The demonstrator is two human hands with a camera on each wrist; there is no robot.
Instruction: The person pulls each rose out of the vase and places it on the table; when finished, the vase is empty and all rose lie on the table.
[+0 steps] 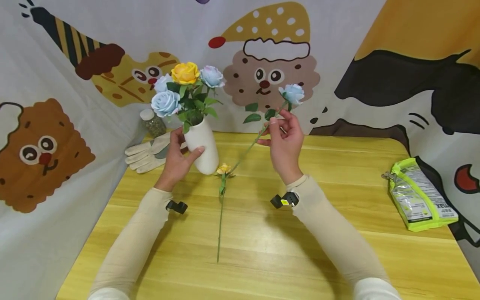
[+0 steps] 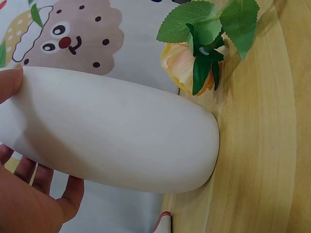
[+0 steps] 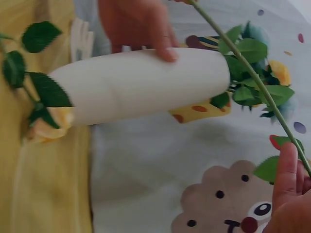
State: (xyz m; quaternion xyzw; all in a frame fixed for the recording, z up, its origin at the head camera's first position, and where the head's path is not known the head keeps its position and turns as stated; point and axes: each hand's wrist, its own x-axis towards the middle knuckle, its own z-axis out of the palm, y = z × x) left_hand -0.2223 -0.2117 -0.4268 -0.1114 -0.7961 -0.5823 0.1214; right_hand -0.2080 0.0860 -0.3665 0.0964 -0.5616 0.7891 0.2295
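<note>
My left hand [image 1: 178,160] grips a white vase [image 1: 204,148], thumb on its front and fingers round its far side. Blue roses [image 1: 166,103] and a yellow rose [image 1: 185,73] stand in the vase with green leaves. To the right, my right hand [image 1: 286,146] pinches the green stem [image 3: 262,87] of a single blue rose [image 1: 292,94] just below its bloom. That stem slants down to the left, in front of the vase. Another yellow rose [image 1: 223,168] lies on the table by the vase's base, its stem pointing toward me.
Behind the left hand lie a pale glove [image 1: 148,155] and a small jar [image 1: 152,123] with a white lid. A green and silver bag [image 1: 421,196] rests at the table's right edge. A cartoon-printed cloth [image 1: 150,25] hangs behind the wooden table [image 1: 262,250].
</note>
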